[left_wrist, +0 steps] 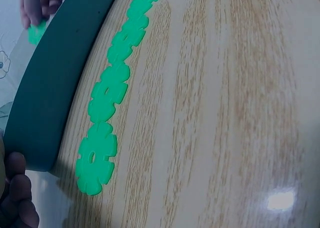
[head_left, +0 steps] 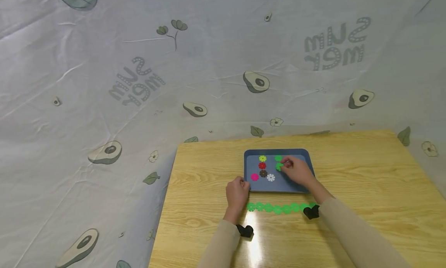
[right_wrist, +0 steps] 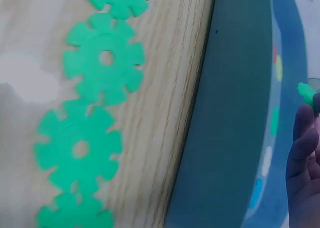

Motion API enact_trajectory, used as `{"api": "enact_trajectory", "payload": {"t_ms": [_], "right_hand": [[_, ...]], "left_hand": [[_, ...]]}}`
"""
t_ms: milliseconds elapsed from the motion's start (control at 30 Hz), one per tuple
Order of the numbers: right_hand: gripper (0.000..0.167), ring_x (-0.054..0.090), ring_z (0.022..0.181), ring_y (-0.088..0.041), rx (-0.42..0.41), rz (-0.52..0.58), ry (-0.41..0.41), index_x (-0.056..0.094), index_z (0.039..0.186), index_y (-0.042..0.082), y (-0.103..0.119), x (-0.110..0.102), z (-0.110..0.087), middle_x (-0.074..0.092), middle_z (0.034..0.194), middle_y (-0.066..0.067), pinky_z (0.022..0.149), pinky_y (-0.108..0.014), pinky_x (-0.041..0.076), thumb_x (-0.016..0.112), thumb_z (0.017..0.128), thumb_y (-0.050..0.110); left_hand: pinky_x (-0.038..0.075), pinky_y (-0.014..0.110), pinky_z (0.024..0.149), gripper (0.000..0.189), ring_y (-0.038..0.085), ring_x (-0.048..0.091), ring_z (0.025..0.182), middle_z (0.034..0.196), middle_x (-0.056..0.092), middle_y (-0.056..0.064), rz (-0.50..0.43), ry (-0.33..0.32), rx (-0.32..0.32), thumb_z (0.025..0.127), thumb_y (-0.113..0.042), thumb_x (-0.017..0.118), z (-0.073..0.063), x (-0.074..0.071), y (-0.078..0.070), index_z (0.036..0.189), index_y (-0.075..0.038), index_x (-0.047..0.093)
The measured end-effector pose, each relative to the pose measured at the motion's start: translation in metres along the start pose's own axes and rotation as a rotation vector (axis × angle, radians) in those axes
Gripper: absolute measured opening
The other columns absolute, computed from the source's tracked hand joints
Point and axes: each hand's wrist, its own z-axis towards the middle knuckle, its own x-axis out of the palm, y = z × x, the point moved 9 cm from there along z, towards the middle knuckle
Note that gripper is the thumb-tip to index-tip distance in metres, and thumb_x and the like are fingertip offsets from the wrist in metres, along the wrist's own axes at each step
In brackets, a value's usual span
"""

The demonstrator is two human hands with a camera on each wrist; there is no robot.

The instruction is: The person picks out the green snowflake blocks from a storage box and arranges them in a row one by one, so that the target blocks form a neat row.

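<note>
My right hand [head_left: 297, 170] is over the right half of a blue-grey tray [head_left: 292, 187], pinching a green notched plastic disc [head_left: 279, 166] between thumb and fingers. In the right wrist view that disc [right_wrist: 306, 93] shows edge-on at the fingertips. Another green disc [head_left: 278, 158] lies in the tray just behind it. With curled fingers, my left hand [head_left: 237, 192] holds the tray's near left corner; the thumb is mostly hidden. Along the tray's near side, a chain of joined green discs [head_left: 268, 207] lies flat on the table. My right wrist covers its right end.
In the tray's left half lie yellow [head_left: 262, 158], red [head_left: 262, 166], brown [head_left: 263, 173], pink [head_left: 254, 177] and white discs [head_left: 270, 178]. The wooden table [head_left: 205, 171] meets a printed cloth [head_left: 223, 86] at its back and left.
</note>
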Motion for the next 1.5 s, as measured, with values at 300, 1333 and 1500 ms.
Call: {"api": "enact_trajectory", "payload": {"t_ms": [300, 1333, 1500], "right_hand": [[0.021, 0.059, 0.078, -0.02, 0.015, 0.007, -0.071, 0.067, 0.116, 0.004, 0.001, -0.038, -0.054, 0.066, 0.093, -0.005, 0.066, -0.03, 0.047, 0.067, 0.1, 0.019], [0.033, 0.065, 0.087, -0.022, 0.207, -0.078, -0.067, 0.066, 0.12, -0.002, -0.08, -0.056, -0.165, 0.068, 0.099, -0.008, 0.072, -0.037, 0.051, 0.064, 0.103, 0.026], [0.027, 0.063, 0.084, -0.02, 0.185, -0.115, -0.061, 0.068, 0.116, 0.0, -0.076, -0.051, -0.164, 0.066, 0.096, -0.005, 0.072, -0.04, 0.05, 0.065, 0.102, 0.023]], "left_hand": [[0.043, 0.025, 0.045, 0.008, 0.003, 0.039, 0.047, 0.053, 0.054, -0.004, -0.013, -0.019, 0.016, 0.077, -0.002, 0.068, 0.0, -0.003, -0.003, 0.082, 0.0, 0.074], [0.039, 0.025, 0.045, 0.008, 0.005, 0.038, 0.046, 0.052, 0.051, -0.005, -0.004, 0.006, -0.02, 0.081, -0.004, 0.068, 0.001, 0.001, -0.002, 0.083, -0.002, 0.075], [0.039, 0.024, 0.045, 0.009, 0.004, 0.038, 0.046, 0.052, 0.049, -0.006, -0.004, 0.019, -0.024, 0.081, -0.004, 0.068, 0.002, 0.002, -0.001, 0.084, -0.002, 0.076]]}}
